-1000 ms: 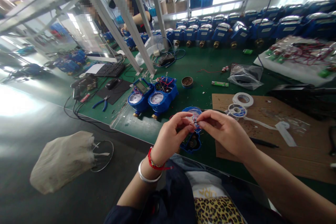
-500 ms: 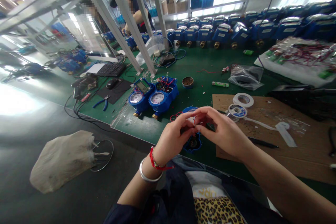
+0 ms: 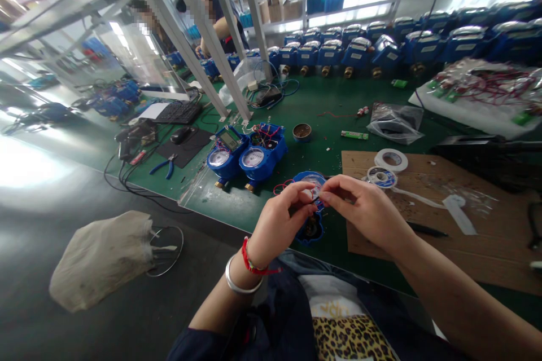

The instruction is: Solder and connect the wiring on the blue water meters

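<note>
Over the bench edge, my left hand (image 3: 282, 217) and my right hand (image 3: 366, 208) pinch with their fingertips almost meeting. A small thin dark piece (image 3: 315, 200) shows between them, held in my left fingers; its kind is too small to tell. What my right fingertips grip is hidden. Right beneath my hands lies a blue water meter (image 3: 307, 176), its dark lower part (image 3: 311, 229) showing below my left fingers. Red wires (image 3: 280, 186) loop out at its left side. Two more water meters, one with a display (image 3: 228, 140) and one with exposed wiring (image 3: 265, 149), stand to the left.
A round tin (image 3: 302, 132) stands behind the meters. Cardboard (image 3: 423, 254) at right carries a tape roll (image 3: 390, 161), a solder spool (image 3: 381, 177) and a black pen-like tool (image 3: 427, 229). Pliers (image 3: 169, 168) lie left. Rows of blue meters (image 3: 330, 53) line the back; a person (image 3: 224, 28) is beyond.
My right hand has shifted slightly right, opening a small gap between the fingertips. The thin dark piece now shows there. My left hand has hardly moved.
</note>
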